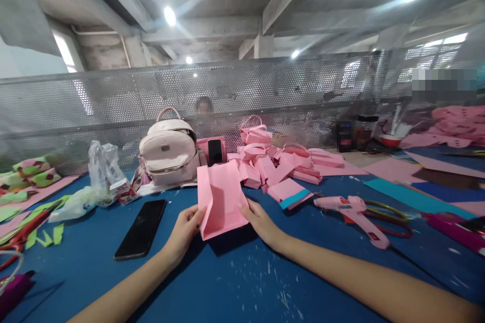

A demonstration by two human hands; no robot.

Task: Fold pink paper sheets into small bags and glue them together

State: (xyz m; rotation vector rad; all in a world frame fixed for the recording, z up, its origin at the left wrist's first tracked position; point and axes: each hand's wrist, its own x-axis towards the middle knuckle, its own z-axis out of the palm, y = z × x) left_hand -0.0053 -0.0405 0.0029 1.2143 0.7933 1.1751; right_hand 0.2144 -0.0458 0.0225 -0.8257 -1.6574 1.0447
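Between my two hands is a folded pink paper box, held a little above the blue table with its hollow side facing me. My left hand pinches its left wall near the lower corner. On the opposite side, my right hand grips the right edge, thumb on the inner face. Behind the box lies a heap of pink paper baskets, some with handles. A flat pink piece with a blue strip rests to the right of the box. Left of my left hand lies a black phone.
A pink glue gun and scissors lie at right, the gun's cord trailing near my right forearm. A cream backpack stands behind, beside a plastic bag. Red scissors lie at far left. A perforated metal screen borders the table.
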